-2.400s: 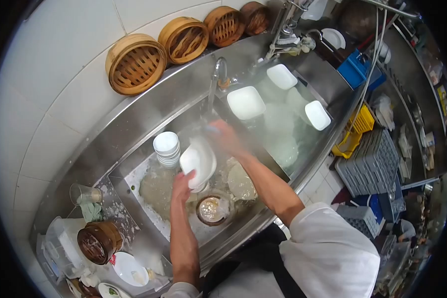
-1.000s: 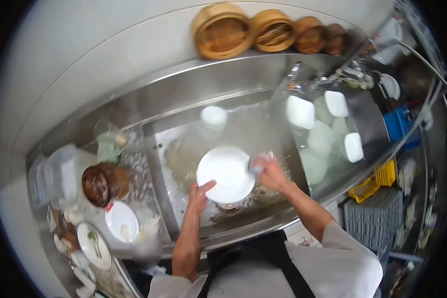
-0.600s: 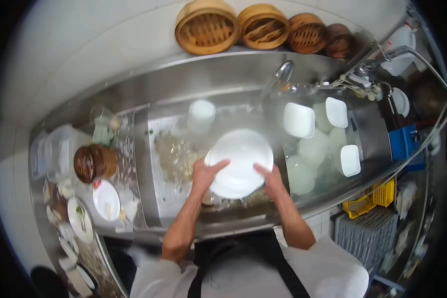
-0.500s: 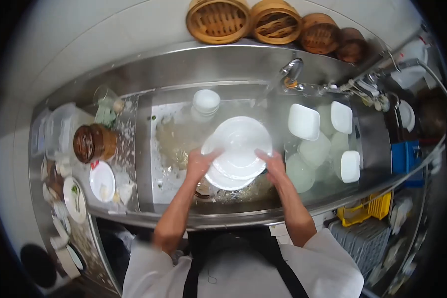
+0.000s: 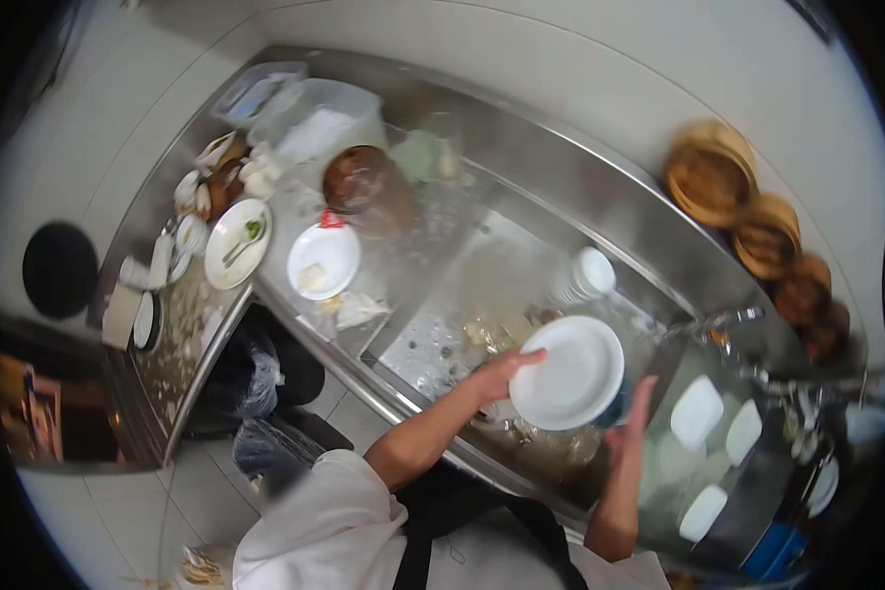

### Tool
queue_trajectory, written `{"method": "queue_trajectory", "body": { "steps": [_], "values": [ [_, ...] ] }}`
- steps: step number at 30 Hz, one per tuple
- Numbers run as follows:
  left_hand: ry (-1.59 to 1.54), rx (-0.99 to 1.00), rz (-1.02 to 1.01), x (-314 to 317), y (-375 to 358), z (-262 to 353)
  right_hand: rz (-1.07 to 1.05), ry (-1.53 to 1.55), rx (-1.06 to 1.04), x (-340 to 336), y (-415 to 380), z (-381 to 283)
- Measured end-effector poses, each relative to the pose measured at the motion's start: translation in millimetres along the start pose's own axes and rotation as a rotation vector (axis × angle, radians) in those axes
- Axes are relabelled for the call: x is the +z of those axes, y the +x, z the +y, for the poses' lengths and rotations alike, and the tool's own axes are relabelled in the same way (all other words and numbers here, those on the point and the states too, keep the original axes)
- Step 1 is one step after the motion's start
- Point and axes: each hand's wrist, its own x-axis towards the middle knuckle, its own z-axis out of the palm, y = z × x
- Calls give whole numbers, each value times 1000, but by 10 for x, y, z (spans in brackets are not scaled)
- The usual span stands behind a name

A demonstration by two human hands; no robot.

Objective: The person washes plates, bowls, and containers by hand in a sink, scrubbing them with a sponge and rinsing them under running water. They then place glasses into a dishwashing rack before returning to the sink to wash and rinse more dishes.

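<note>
Over the left basin (image 5: 413, 339) of the steel sink, my left hand (image 5: 501, 379) grips the left rim of a round white plate (image 5: 568, 372), thumb on top. Just right of that plate is my right hand (image 5: 631, 421), its fingers stretched upward and apart from the rim. A bluish patch shows between plate and right hand, too blurred to name. Behind the plate, a stack of white bowls (image 5: 592, 273) stands in the basin. Murky water with food scraps lies below my hands.
Right, a water-filled basin holds several square white dishes (image 5: 698, 413), with a faucet (image 5: 723, 320) behind. Bamboo steamers (image 5: 713, 177) line the back ledge. Left, the counter carries a brown steamer (image 5: 364, 187), a plastic tub (image 5: 320, 118), a dirty plate (image 5: 324, 258) and an oval dish (image 5: 251, 221).
My view has swung left, bringing more of the left counter in. My right hand has come off the plates it held with the left; the left still grips a plate.
</note>
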Motion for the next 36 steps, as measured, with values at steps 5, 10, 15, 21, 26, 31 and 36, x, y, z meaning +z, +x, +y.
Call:
{"method": "queue_trajectory", "body": {
  "steps": [5,10,15,21,26,31,36],
  "values": [
    [68,190,141,-115,-172,349,208,41,-225,803,547,1113],
    [170,356,97,-1149,-914,1057,247,-303,-60,2143,972,1151],
    [468,389,211,-1778,-1907,1460,-426,-1464,-633,5116,2617,1136],
    [310,321,246,-1810,-1875,1573,-861,-2386,-252,5921,4372,3024],
    [356,463,228,-1875,-1580,1640,-1088,-1557,-363,6171,3745,2518],
    [115,518,190,-1754,-1056,1719,-555,-1700,-880,4590,1831,1760],
    [255,364,132,-1115,-763,1532,351,-1789,-549,2442,1505,1552]
  ]
}}
